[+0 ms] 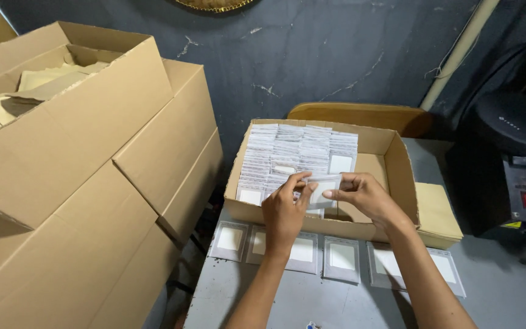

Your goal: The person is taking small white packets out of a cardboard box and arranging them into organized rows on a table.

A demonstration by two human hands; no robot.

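Over the open box (pixel 397 159), the left hand (pixel 284 213) and right hand (pixel 365 196) pinch one small packet (pixel 324 186) between fingertips; adding it to the table's row (pixel 342 259) seemingly needs careful alignment.

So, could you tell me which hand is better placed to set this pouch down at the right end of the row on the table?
Probably the right hand: it pinches the clear pouch on that side, above the row's right-end pouch. The left hand sits further left.
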